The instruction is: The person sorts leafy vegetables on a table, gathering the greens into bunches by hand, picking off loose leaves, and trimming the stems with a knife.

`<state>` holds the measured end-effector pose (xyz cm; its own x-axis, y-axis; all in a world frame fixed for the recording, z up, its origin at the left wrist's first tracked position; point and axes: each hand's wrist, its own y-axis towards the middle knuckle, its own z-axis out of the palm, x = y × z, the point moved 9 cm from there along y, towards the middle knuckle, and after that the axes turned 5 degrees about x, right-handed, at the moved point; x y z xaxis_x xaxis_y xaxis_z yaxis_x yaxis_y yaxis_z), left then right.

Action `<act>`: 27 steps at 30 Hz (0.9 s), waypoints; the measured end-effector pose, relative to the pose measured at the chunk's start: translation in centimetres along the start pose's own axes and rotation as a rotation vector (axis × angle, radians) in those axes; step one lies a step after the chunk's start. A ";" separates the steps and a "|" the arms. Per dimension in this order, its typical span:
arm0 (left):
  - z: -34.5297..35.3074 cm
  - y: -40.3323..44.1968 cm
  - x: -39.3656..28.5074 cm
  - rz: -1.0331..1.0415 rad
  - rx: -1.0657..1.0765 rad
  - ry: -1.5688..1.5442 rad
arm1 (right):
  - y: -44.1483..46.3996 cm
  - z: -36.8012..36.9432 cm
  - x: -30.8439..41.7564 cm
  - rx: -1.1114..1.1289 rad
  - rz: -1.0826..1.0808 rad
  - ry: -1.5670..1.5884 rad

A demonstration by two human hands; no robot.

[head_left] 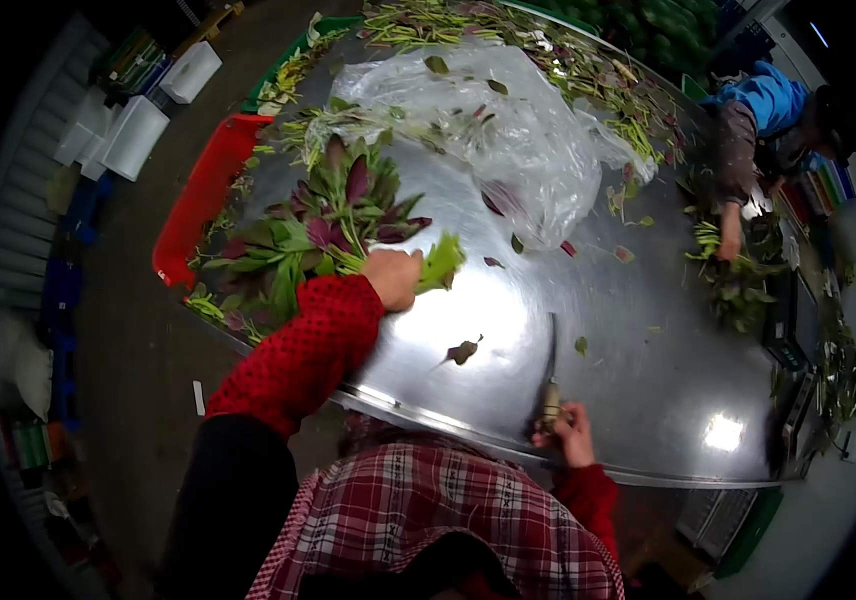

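Observation:
My left hand (393, 278) is closed around the stems of a bunch of leafy greens (298, 230). Green and purple leaves fan out to the left, and bright green stem ends (441, 262) stick out to the right of the fist. At the table's near edge, the fingers of my right hand (573, 435) close on the pale handle of a knife (551, 395), whose thin dark blade points away from me. A loose leaf (464, 350) lies on the metal table (628, 370) between my hands.
A crumpled clear plastic sheet (538, 150) covers the table's middle. Cut stems (418, 25) line the far edge, and a red crate (210, 190) stands at the left. On the right, a co-worker's hand (729, 232) is on greens near a black device (793, 315).

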<state>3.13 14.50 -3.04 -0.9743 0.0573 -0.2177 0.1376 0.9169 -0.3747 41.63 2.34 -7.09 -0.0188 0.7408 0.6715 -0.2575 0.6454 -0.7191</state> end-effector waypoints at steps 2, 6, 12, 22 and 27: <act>-0.3 -0.1 0.5 -0.061 -0.036 0.003 | 1.3 2.2 -1.0 0.067 -0.009 0.055; 0.4 -0.1 0.5 -0.128 -0.072 0.073 | 3.2 7.0 3.0 0.016 -0.312 -0.243; -1.0 -1.8 0.5 -0.219 -0.212 0.167 | 3.3 17.6 10.3 0.099 -0.749 -0.560; -0.8 -1.2 0.7 -0.190 -0.094 0.054 | 4.7 21.4 10.8 -0.104 -0.982 -0.969; -0.8 -1.1 0.7 -0.166 -0.148 0.043 | 7.1 20.7 9.0 -0.062 -0.859 -1.082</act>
<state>2.19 13.85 -2.03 -0.9885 -0.0853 -0.1244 -0.0497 0.9629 -0.2654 19.60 9.76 -2.45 -0.6181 -0.3830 0.6865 -0.5276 0.8495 -0.0010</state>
